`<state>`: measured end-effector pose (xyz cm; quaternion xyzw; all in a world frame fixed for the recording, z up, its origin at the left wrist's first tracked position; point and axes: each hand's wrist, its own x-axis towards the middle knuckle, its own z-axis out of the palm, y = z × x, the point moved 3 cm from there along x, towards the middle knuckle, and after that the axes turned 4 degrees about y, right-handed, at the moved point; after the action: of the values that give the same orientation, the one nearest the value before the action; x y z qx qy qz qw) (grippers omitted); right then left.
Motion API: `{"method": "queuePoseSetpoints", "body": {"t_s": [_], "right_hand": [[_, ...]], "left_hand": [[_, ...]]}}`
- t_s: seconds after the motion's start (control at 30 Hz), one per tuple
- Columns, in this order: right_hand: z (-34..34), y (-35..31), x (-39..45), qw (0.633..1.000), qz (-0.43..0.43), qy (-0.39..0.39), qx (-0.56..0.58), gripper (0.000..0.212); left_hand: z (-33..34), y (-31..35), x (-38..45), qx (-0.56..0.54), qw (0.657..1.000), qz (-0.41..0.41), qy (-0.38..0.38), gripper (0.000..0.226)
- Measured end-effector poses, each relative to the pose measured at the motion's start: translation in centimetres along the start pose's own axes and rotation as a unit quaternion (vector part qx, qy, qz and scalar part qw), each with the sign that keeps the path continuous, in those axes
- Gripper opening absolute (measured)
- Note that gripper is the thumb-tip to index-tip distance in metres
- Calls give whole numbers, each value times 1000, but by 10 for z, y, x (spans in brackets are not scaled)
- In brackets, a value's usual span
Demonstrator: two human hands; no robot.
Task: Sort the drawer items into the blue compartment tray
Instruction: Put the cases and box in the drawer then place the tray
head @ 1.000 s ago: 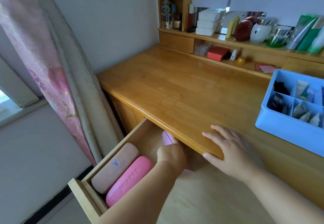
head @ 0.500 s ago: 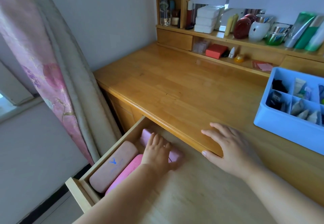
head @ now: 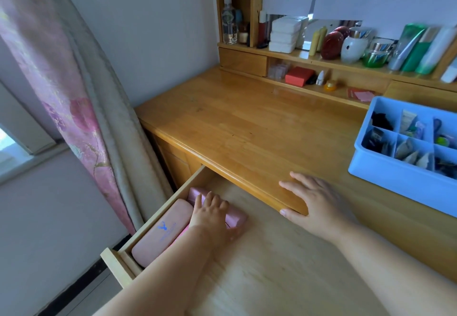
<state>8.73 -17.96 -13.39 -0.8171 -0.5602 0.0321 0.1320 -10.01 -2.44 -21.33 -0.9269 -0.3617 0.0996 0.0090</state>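
Observation:
The open wooden drawer [head: 116, 263] sits under the desk's front edge. At its left lies a pale pink glasses case [head: 160, 231] with a blue deer logo. A brighter pink case [head: 182, 232] beside it is mostly hidden by my forearm. My left hand [head: 210, 213] lies over a shiny pink satin box [head: 238, 218] in the drawer, with fingers and thumb curled round it. My right hand [head: 319, 202] rests flat on the desk edge, fingers spread. The blue compartment tray [head: 395, 187] stands on the desk at the right, with several small tubes and sachets inside.
The wooden desk top [head: 247, 130] stretches between the drawer and the back shelf. The shelf holds bottles, white boxes [head: 284, 35], a red box [head: 298, 76] and jars. A pink flowered curtain [head: 74, 118] hangs left of the drawer.
My left hand has brought the pink satin box from deep under the desk edge out and down flat into the drawer beside the cases. My right hand has stayed on the desk edge.

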Motion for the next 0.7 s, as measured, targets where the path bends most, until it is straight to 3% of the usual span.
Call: {"method": "queuePoseSetpoints", "body": {"t_s": [0.1, 0.17, 0.23, 0.33, 0.4, 0.47, 0.57, 0.7], "right_hand": [[-4, -7, -2, 998, 3, -60, -7, 69], [-24, -9, -27, 999, 6, -40, 14, 69], [-31, -13, -37, 998, 0, -12, 69, 59], [-59, -6, -83, 991, 20, 56, 122, 37], [-79, 9, -114, 986, 45, 103, 121, 28], [-100, 31, -143, 981, 88, 141, 104, 25], [-128, 76, -189, 958, 171, 221, 64, 23], [-135, 136, -242, 892, 309, 307, 118, 24]], "left_hand": [[-12, 1, -10, -39, 999, 5, 17, 88], [-37, 12, -32, -96, 992, 17, 84, 59], [-51, 15, -47, -165, 981, 24, 100, 18], [-78, 50, -76, -190, 963, 99, 161, 19], [-103, 85, -91, -255, 927, 136, 238, 15], [-128, 128, -95, -331, 887, 186, 262, 14], [-152, 198, -93, -429, 844, 236, 220, 23], [-155, 277, -76, -553, 815, 166, 39, 39]]}}
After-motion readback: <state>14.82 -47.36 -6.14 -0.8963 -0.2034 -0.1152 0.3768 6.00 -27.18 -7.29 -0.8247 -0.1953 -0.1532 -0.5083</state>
